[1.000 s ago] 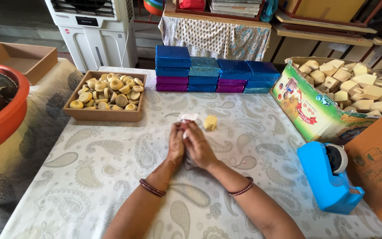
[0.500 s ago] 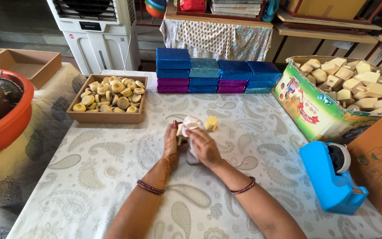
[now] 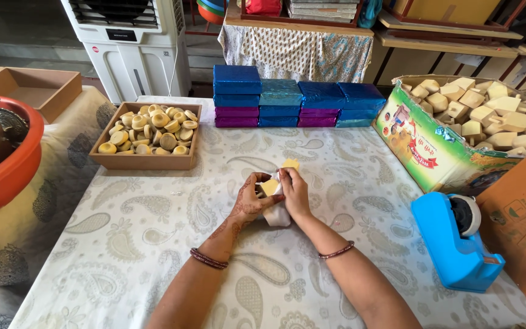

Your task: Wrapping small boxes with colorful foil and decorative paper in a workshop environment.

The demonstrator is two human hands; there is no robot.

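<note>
My left hand and my right hand meet at the middle of the table, both gripping a pale yellow soap bar set in a sheet of white wrapping paper. The paper hangs down below my fingers onto the paisley tablecloth. A second yellow soap bar lies on the cloth just beyond my right hand.
A wooden tray of round yellow soaps sits at the back left. Blue and purple wrapped boxes are stacked at the back. A carton of pale soap blocks and a blue tape dispenser stand right. An orange tub is far left.
Both hands have shifted slightly away from me and turned the soap in its paper; the paper now hangs lower beneath my fingers.
</note>
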